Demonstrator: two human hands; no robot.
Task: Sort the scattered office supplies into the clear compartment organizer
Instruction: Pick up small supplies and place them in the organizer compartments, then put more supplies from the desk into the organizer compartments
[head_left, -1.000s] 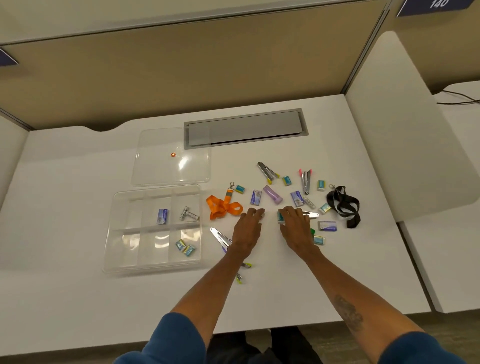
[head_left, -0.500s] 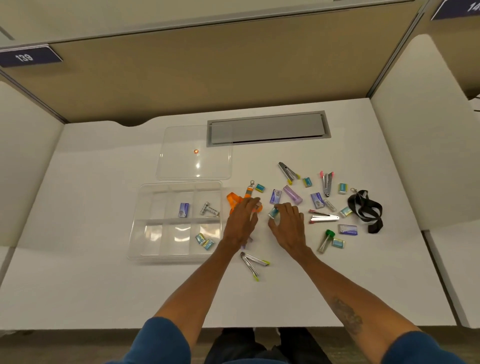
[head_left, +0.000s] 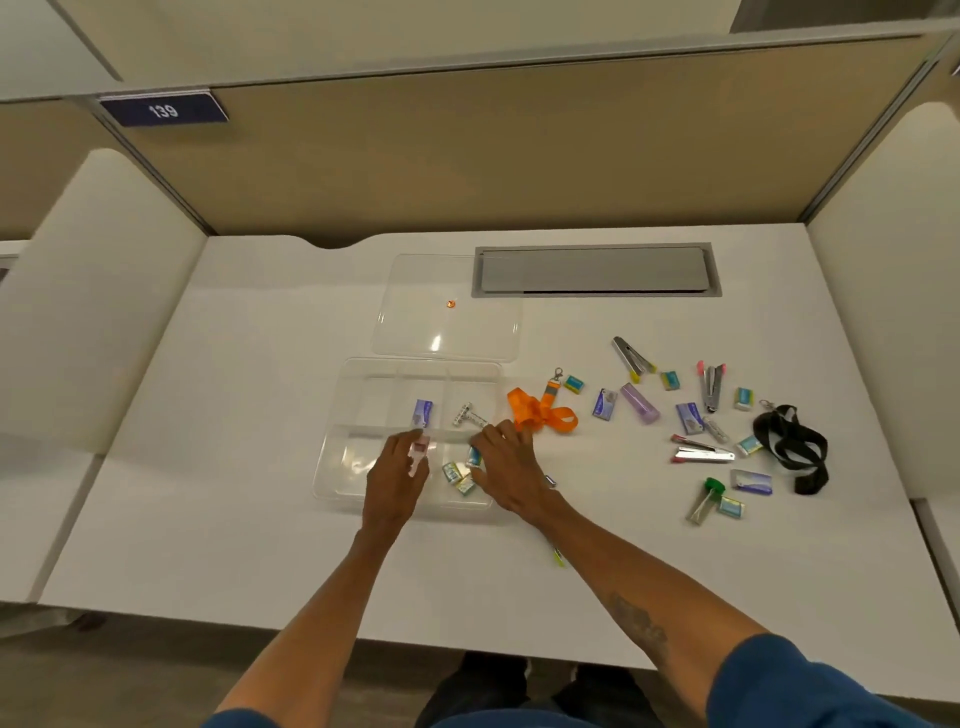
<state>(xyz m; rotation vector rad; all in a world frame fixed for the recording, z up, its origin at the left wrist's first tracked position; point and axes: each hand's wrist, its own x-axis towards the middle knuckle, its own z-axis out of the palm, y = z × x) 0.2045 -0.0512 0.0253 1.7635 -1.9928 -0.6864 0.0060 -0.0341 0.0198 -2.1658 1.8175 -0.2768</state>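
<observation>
Presently, over the organizer (head_left: 332, 467): left hand (head_left: 395, 483) pinching a pink item (head_left: 418, 451), right hand (head_left: 511, 473) pinching a teal box (head_left: 474, 457) above two boxes (head_left: 453, 473) in its near-right compartment.

- "139": white numerals on a dark blue plate (head_left: 163, 110), fixed at the top edge of the tan partition (head_left: 467, 156), far left.
- Small purple-blue boxes (head_left: 605, 404) and teal boxes (head_left: 574, 383) on the worktop (head_left: 260, 415): faces carry print, but the lettering is too small to read.
</observation>
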